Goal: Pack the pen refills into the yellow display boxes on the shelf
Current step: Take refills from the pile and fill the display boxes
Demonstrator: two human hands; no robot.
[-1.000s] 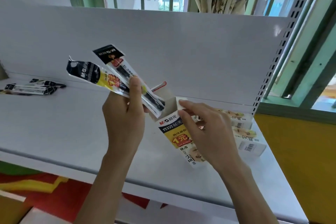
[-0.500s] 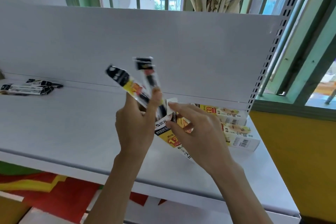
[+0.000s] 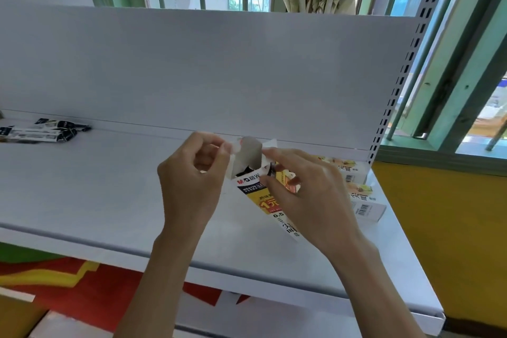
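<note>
Yellow display box (image 3: 270,202) was held tilted over the shelf (image 3: 109,200), mouth up, between both hands. Left grip (image 3: 192,189) pinched its left top flap. Right grip (image 3: 315,200) clasped the body, forefinger at the right flap. Loose refill packs (image 3: 41,133) lay well apart at far left, long axis along the shelf. Left grip was nearer, so likely the one to fetch them.

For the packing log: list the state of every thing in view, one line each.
Held display box: tilted, top flaps open, dark contents inside.
Left grip: pinches the box's left flap.
Right grip: holds the box's body.
Loose refill packs: lying flat, far left of shelf.
Other display boxes: lying flat at right.
</note>
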